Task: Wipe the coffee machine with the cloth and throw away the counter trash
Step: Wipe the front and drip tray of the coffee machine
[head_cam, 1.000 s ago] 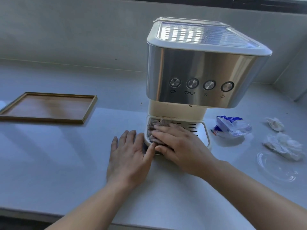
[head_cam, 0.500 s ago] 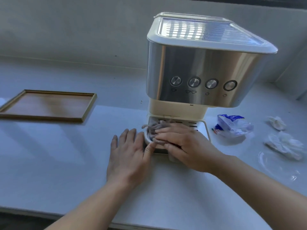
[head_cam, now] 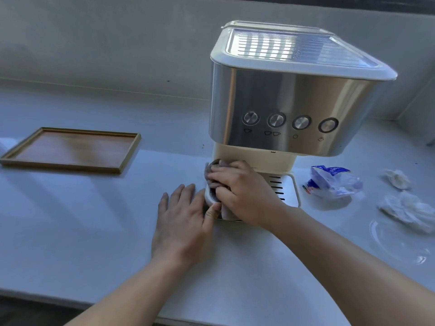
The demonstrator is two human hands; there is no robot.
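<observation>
Coffee machine [head_cam: 294,97] is standing right of centre on the table [head_cam: 94,220]. The right hand [head_cam: 242,189], grip holding the cloth [head_cam: 211,170], is pressing it on the drip tray [head_cam: 289,191]. The left hand [head_cam: 181,222], grip wide, is lying flat beside. Hard rubbing risks dislodging the tray.

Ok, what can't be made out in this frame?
All head view.
- Cloth: mostly hidden under the right hand.
- Drip tray: left half covered by hand and cloth.
- Blue-and-white wrapper: print too blurred to read.
- Clear object on the counter: washed out by glare, identity unclear.
</observation>
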